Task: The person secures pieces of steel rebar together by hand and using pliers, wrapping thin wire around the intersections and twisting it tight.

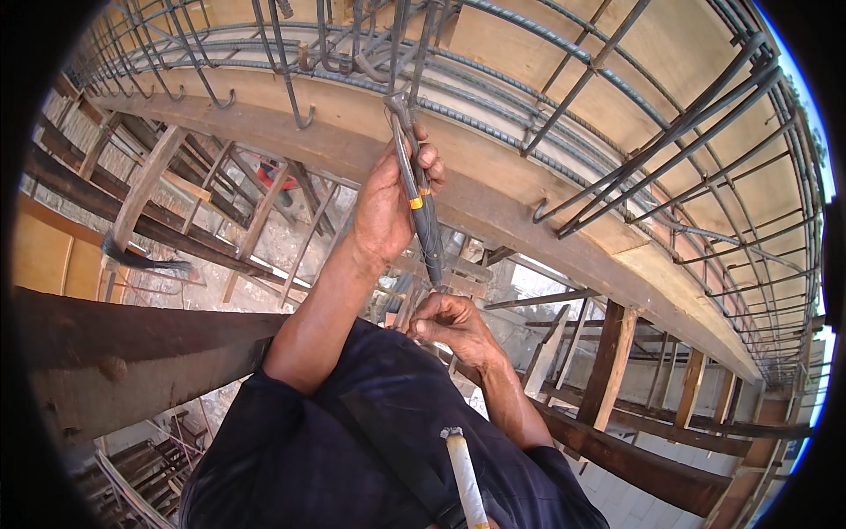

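My left hand (383, 207) is closed around a pair of pincers (426, 231) with dark grips and yellow bands. The pincers' jaws point up to the steel bars of a rebar cage (493, 75), at the edge of a wooden form. Fine dark wire shows beside the jaws; whether they grip it or a bar I cannot tell. Just below the handle ends is my right hand (454, 322), its fingers curled and thumb pressed to them. Anything inside those fingers is hidden.
A long wooden beam (493, 220) runs along the form under the cage. Hooked bar ends (551, 216) stick out toward me. Timber props (608, 361) stand below, and a thick dark beam (141, 353) lies at left. A bundle of black wire (145, 257) hangs there. A lit cigarette (465, 476) juts in below.
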Motion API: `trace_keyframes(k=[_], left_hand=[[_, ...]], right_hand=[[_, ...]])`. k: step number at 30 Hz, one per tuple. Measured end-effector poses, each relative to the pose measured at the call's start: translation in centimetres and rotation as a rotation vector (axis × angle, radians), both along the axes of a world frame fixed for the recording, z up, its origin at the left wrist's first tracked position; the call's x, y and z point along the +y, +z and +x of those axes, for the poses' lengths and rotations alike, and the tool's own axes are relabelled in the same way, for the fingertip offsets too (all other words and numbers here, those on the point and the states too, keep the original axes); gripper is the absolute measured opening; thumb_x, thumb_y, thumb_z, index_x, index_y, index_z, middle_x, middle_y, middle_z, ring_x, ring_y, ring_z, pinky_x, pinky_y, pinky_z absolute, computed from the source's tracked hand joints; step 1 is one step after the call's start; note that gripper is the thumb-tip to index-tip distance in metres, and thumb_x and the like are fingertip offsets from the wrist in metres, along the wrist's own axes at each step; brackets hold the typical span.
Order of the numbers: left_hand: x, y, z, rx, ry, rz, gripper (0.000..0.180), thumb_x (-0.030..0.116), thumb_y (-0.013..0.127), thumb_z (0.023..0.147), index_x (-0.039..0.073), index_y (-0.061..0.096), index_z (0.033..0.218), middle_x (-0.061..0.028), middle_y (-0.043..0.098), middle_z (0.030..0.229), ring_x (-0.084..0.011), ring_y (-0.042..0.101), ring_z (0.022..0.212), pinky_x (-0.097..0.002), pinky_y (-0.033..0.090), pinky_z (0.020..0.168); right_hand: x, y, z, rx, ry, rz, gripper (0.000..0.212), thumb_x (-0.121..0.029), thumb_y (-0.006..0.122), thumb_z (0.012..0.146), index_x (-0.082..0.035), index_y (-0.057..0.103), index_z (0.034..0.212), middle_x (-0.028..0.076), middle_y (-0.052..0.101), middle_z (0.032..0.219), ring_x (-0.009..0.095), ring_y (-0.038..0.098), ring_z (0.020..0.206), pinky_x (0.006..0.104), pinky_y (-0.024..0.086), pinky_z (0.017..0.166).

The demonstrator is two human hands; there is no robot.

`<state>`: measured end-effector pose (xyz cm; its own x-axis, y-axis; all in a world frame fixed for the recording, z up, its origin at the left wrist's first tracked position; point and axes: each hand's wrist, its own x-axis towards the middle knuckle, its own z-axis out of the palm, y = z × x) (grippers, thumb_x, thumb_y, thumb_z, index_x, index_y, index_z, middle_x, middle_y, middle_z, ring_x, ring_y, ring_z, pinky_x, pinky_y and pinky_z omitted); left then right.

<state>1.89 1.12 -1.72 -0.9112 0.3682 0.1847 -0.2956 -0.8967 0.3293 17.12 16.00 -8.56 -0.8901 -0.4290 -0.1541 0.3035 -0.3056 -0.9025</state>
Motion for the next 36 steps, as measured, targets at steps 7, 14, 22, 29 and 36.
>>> trace_keyframes(k=[7, 14, 22, 29, 36], left_hand=[[-4.3, 1.7, -0.6, 0.134, 0.266, -0.010, 0.030, 0.034, 0.035, 0.105, 0.011, 0.054, 0.112, 0.0007, 0.046, 0.077, -0.0119, 0.047, 0.072, -0.0268, 0.040, 0.064], [-5.1, 1.2, -2.0, -0.089, 0.613, -0.317, 0.045, 0.044, 0.032, 0.094, 0.009, 0.059, 0.103, 0.0005, 0.043, 0.063, -0.0122, 0.040, 0.054, -0.0270, 0.033, 0.049], [-5.5, -0.2, -2.7, -0.186, 0.579, -0.404, 0.050, 0.048, 0.031, 0.094, 0.008, 0.058, 0.104, 0.0017, 0.041, 0.061, -0.0114, 0.040, 0.052, -0.0260, 0.032, 0.047], [-5.1, -0.8, -2.9, -0.228, 0.532, -0.367, 0.049, 0.048, 0.033, 0.095, 0.008, 0.058, 0.105, 0.0020, 0.041, 0.062, -0.0114, 0.040, 0.053, -0.0262, 0.032, 0.047], [-4.4, -1.1, -3.1, -0.226, 0.464, -0.379, 0.050, 0.049, 0.033, 0.096, 0.008, 0.058, 0.105, 0.0024, 0.040, 0.062, -0.0110, 0.040, 0.054, -0.0266, 0.032, 0.048]], right_hand=[[6.1, 0.9, -0.6, 0.068, -0.443, 0.413, 0.026, -0.021, 0.073, 0.096, 0.000, 0.070, 0.111, 0.002, 0.070, 0.092, 0.011, 0.062, 0.083, 0.0281, 0.051, 0.078], [-1.3, 6.1, -11.4, 0.426, -0.627, 0.410, 0.036, -0.020, 0.065, 0.101, -0.002, 0.065, 0.132, 0.009, 0.071, 0.102, 0.012, 0.065, 0.085, 0.0280, 0.058, 0.073], [-5.2, 5.6, -18.4, 0.556, -0.796, 0.589, 0.031, -0.020, 0.068, 0.098, -0.005, 0.071, 0.126, 0.008, 0.073, 0.105, 0.012, 0.067, 0.089, 0.0268, 0.055, 0.074], [-6.4, 5.3, -18.8, 0.527, -0.808, 0.432, 0.026, -0.015, 0.071, 0.095, -0.005, 0.073, 0.119, 0.008, 0.074, 0.100, 0.014, 0.066, 0.089, 0.0305, 0.053, 0.079], [-6.2, 3.8, -20.0, 0.536, -0.775, 0.160, 0.028, -0.015, 0.074, 0.094, -0.002, 0.071, 0.118, 0.004, 0.071, 0.096, 0.013, 0.061, 0.083, 0.0290, 0.051, 0.076]])
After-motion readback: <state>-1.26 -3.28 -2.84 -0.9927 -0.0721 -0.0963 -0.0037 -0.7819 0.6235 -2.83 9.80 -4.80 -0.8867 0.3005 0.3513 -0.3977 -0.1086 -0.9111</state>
